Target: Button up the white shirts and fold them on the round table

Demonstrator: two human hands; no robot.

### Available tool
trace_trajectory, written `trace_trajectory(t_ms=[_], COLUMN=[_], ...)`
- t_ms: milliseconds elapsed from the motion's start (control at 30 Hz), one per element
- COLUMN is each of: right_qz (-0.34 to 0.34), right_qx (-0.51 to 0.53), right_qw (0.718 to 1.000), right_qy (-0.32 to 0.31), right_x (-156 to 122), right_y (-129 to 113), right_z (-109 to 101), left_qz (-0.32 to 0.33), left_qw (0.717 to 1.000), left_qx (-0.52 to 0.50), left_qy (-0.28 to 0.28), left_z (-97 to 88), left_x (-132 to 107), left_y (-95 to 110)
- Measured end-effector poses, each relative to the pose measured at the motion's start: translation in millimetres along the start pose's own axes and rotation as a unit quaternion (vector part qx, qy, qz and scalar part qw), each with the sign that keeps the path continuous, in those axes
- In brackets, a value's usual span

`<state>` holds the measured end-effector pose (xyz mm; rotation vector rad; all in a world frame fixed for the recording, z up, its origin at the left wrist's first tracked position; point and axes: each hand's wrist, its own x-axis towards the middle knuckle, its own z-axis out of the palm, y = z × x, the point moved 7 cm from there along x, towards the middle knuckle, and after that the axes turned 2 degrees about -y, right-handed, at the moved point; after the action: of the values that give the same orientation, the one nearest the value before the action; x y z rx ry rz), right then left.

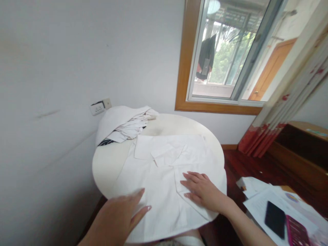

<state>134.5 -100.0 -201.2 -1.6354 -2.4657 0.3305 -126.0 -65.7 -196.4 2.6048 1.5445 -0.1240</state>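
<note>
A white shirt (pixel 156 191) lies spread over a round cream table (pixel 106 171), its collar toward the far side and its lower part reaching the near edge. My right hand (pixel 203 191) rests flat on the right part of the shirt, fingers spread. Over the lower left of the cloth is my left hand (pixel 120 213), with its index finger and thumb stretched apart and the other fingers partly hidden. Neither hand grips the cloth. Behind the shirt, a heap of white garments (pixel 120 121) with some dark striped cloth sits at the table's far left.
A wall socket (pixel 97 108) is just behind the garment heap. The wooden window frame (pixel 217 107) and a red and white curtain (pixel 271 126) stand beyond. At right, papers (pixel 258 201), a black phone (pixel 275 219) and a pink-cased phone (pixel 297 232) lie on a low surface.
</note>
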Motion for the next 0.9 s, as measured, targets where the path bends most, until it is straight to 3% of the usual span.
trace_trajectory(t_ms=[100,200,267,333,433,533,633,733,767,833,900], right_qz=[-0.014,0.021,0.112,0.237,0.318,0.277,0.176,0.058,0.027,0.015,0.041], right_qx=[0.064,0.033,-0.045,-0.100,-0.124,-0.096,-0.024,0.063,0.097,0.157,0.186], right_qw=[0.998,0.995,0.985,0.960,0.937,0.955,0.983,0.991,0.991,0.988,0.973], right_qy=[0.015,0.094,0.123,0.114,0.072,0.041,0.041,0.101,0.089,0.007,-0.131], right_x=[12.6,45.7,69.0,84.5,97.2,104.4,100.1,72.8,59.4,30.0,-0.4], right_y=[16.3,52.7,85.8,120.0,148.8,153.6,143.6,122.3,113.5,97.7,82.7], right_z=[-17.0,-44.5,-55.5,-58.3,-53.6,-48.8,-51.8,-72.2,-76.8,-78.6,-72.0], left_qz=[-0.025,0.063,0.087,0.051,-0.009,-0.016,0.034,0.101,0.129,0.211,0.320], left_qw=[0.999,0.993,0.990,0.992,0.996,0.998,0.991,0.973,0.965,0.940,0.903], left_qx=[0.035,0.022,0.009,0.012,0.004,-0.038,-0.126,-0.205,-0.228,-0.267,-0.266], left_qy=[0.033,0.098,0.115,0.118,0.091,0.049,-0.002,0.018,0.025,-0.003,-0.107], left_z=[-36.5,-59.3,-58.1,-50.1,-37.0,-32.0,-34.8,-54.8,-63.2,-76.3,-79.2], left_x=[34.3,102.9,151.0,189.1,217.7,224.0,219.5,197.0,184.1,151.4,113.5], left_y=[-9.5,-0.8,3.3,1.4,-2.0,-2.1,1.5,3.5,4.3,10.9,24.1])
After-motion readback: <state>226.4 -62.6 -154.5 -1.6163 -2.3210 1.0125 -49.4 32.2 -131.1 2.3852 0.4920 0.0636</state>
